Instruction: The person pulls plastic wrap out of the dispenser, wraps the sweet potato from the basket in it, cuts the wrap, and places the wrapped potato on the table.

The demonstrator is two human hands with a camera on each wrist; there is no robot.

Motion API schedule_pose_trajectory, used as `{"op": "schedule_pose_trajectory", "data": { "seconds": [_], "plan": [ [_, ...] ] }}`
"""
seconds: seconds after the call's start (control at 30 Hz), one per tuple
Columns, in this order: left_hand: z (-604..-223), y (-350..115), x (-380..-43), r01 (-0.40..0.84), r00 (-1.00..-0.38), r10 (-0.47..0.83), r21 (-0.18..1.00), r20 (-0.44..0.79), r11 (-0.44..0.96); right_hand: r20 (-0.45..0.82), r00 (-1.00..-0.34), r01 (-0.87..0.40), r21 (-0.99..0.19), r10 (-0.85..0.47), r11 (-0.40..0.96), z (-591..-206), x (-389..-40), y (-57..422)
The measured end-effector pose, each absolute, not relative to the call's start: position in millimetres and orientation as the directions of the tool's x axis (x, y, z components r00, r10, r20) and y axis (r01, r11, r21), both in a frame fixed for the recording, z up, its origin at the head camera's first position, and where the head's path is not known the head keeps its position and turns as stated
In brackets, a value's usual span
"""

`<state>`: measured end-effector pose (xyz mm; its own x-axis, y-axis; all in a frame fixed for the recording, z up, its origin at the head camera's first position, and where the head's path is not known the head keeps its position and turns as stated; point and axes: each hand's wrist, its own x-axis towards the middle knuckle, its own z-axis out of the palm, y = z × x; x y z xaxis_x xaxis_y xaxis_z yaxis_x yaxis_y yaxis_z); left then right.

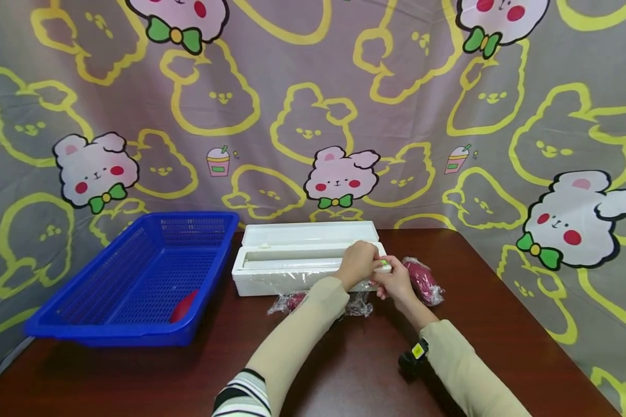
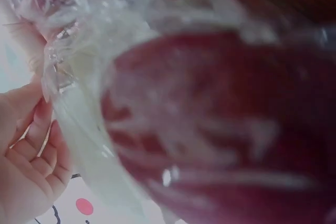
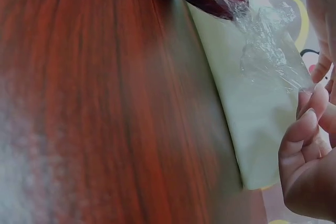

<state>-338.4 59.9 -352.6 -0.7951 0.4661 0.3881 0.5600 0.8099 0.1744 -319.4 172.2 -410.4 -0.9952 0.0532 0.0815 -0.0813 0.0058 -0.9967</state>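
An open white cling film box holds a pale roll, its lid raised behind. Over the box's right end, my left hand pinches clear cling film. My right hand is close beside it, thumb and finger pinching the film's edge; a small green piece shows by its fingertips. In front of the box, partly behind my left forearm, lies a dark red rounded item in crumpled film. Another film-wrapped red item lies right of my right hand.
A blue plastic basket stands at the left with a red item in its near corner. All this is on a dark reddish-brown wooden table. A curtain with cartoon prints hangs behind the table.
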Motion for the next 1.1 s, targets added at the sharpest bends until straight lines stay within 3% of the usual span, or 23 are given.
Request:
{"op": "schedule_pose_trajectory", "data": {
  "seconds": [0.2, 0.5, 0.83, 1.1],
  "plan": [
    [-355.9, 61.1, -340.5, 0.572, -0.763, 0.500, 0.066, 0.410, 0.818, 0.112, -0.992, -0.112, -0.994, 0.058, -0.002, -411.7, -321.6, 172.6],
    [-362.1, 60.9, -337.2, 0.588, -0.750, 0.460, 0.160, 0.475, 0.793, 0.124, -0.988, -0.128, -0.991, 0.088, -0.042, -412.3, -320.8, 167.8],
    [-367.8, 52.7, -342.2, 0.716, -0.612, 0.573, 0.076, 0.545, 0.694, 0.154, -0.987, -0.155, -0.988, 0.053, 0.000, -407.6, -317.4, 171.2],
    [-371.0, 40.2, -344.3, 0.761, -0.553, 0.591, 0.068, 0.587, 0.645, 0.119, -0.992, -0.116, -0.991, 0.051, 0.065, -405.8, -319.2, 170.5]
  ]
}}
